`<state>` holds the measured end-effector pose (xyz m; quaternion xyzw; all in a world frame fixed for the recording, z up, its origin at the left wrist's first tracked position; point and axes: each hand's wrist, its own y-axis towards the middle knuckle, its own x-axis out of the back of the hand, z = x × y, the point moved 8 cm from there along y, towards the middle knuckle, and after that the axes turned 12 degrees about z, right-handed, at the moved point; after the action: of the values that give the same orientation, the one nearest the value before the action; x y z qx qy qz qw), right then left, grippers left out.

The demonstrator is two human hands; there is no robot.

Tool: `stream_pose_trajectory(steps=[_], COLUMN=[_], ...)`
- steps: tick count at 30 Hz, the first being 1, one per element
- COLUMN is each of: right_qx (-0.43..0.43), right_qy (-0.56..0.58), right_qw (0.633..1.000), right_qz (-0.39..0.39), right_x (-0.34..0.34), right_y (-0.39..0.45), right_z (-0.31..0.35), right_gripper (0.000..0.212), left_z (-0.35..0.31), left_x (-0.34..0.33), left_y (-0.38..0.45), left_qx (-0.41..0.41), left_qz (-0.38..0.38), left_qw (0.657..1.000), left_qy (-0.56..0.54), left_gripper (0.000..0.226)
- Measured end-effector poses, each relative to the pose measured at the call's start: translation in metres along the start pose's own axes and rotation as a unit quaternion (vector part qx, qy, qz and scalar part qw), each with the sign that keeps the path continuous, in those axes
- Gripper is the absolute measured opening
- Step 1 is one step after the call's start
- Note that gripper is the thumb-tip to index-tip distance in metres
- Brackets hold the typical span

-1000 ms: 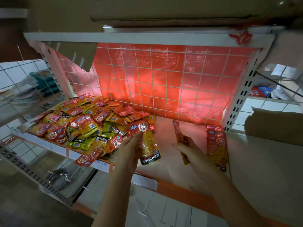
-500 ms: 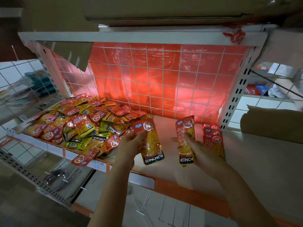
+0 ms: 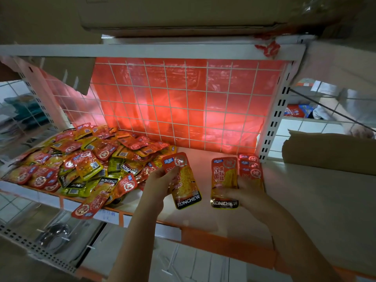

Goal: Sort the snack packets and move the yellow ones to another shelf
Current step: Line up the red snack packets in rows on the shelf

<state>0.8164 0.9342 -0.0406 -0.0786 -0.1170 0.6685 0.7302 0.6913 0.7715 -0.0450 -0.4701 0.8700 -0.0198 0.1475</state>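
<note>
While the mixed pile of packets [image 3: 81,163] lies left of the sorted red stack [image 3: 251,169], the left hand [image 3: 157,183] pinches one red packet [image 3: 183,180] and the right hand [image 3: 247,192] pinches another [image 3: 223,180]; they look light, floppy, slick foil, best gripped at the sealed edges.

Red-orange packets [image 3: 224,181] w/ black bands, mixed red & yellow pile [image 3: 85,161], red backing behind white grid [image 3: 183,102]
</note>
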Motion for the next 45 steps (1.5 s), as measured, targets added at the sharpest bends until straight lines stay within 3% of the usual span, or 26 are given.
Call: stream_pose_trajectory(steps=[4,8,14,22,25,32,40,45], right_qx=[-0.007,-0.002,0.002,-0.040,-0.057,-0.074,-0.130,-0.129], right_qy=[-0.008,-0.058,-0.100,-0.153,-0.184,-0.173,-0.185,-0.217], right_qw=[0.999,0.998,0.994,0.985,0.979,0.978,0.972,0.967], right_qz=[0.051,0.013,-0.033,-0.064,-0.065,-0.094,-0.056,-0.042], right_x=[0.002,0.010,0.020,0.036,0.042,0.069,0.091,0.087], right_y=[-0.013,-0.020,-0.031,-0.054,-0.065,-0.092,-0.104,-0.094], right_z=[-0.004,-0.006,-0.010,-0.018,-0.021,-0.036,-0.061,-0.059], right_gripper=[0.028,0.018,0.024,0.010,0.004,0.015,0.014,0.013], left_z=[0.004,0.008,0.006,0.011,0.014,0.038,0.057,0.063], left_x=[-0.008,-0.016,-0.035,-0.065,-0.081,-0.120,-0.173,-0.184], left_y=[0.005,0.007,0.011,0.016,0.018,0.025,0.040,0.051], left_qx=[0.010,0.012,0.009,0.026,0.026,0.056,0.103,0.108], left_qz=[0.024,0.032,0.059,0.121,0.140,0.183,0.289,0.301], left_qw=[1.000,0.999,0.998,0.990,0.985,0.975,0.932,0.920], left_qy=[0.015,0.011,0.029,0.074,0.095,0.113,0.192,0.228], left_gripper=[0.009,0.013,0.008,0.022,0.011,0.007,0.020,0.024])
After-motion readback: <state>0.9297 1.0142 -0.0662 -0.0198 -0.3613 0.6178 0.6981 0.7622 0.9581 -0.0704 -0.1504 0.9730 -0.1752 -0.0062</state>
